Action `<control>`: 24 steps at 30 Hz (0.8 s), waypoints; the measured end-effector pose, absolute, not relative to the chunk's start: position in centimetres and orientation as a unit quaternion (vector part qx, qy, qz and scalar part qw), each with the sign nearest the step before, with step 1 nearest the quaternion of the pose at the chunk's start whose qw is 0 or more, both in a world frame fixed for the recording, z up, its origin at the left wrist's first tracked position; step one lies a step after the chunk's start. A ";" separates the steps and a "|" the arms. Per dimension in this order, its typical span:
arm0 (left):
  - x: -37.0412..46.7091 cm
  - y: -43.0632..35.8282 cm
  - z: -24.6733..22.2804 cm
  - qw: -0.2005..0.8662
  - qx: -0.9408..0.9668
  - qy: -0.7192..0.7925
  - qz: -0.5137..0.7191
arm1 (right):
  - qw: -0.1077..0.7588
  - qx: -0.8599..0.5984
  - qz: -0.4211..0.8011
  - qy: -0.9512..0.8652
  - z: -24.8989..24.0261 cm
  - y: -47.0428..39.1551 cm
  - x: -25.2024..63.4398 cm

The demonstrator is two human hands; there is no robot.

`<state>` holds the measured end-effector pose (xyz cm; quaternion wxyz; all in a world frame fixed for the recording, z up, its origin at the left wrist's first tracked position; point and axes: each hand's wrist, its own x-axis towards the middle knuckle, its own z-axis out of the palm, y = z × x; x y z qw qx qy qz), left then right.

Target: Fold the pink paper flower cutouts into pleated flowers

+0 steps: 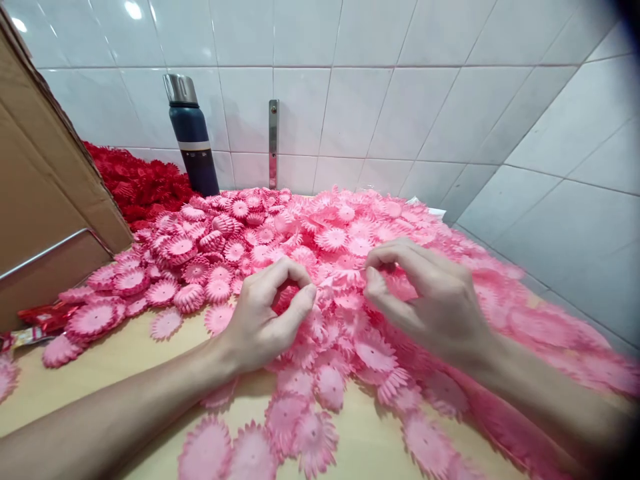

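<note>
Many scalloped pink fabric petal discs, each with a small hole in the middle, lie in a loose heap (330, 240) under and around both hands. Over the middle of it, my left hand (273, 313) is closed, thumb and forefinger curled towards each other. Darker pink shows through the loop of its fingers; whether that is held or lies behind, I cannot tell. To the right, my right hand (425, 293) is closed in a similar pinch, slightly blurred. Anything between its fingertips is too small to make out. A gap separates the hands, with petal discs visible in it.
A dark blue bottle (197, 150) stands against the tiled wall (370, 100), beside a red petal pile (145, 183). On the left rises a cardboard box (50, 153), with red wrappers (47, 319) near its base. Stacked darker pink discs (180, 247) lie left of centre on the table (135, 363).
</note>
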<state>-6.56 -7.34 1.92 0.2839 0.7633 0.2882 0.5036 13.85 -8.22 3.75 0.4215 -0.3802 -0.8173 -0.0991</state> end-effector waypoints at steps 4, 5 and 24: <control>-6.7 -7.2 1.9 0.283 0.755 0.252 0.535 | 0.452 -0.389 0.085 -0.798 3.6 -9.0 13.2; -6.7 -7.2 1.8 0.282 0.752 0.244 0.544 | 0.463 -0.391 0.124 -0.786 3.6 -9.2 13.0; -6.5 -7.3 2.2 0.214 0.785 0.240 0.530 | 0.485 -0.383 0.242 -0.748 4.1 -10.4 12.3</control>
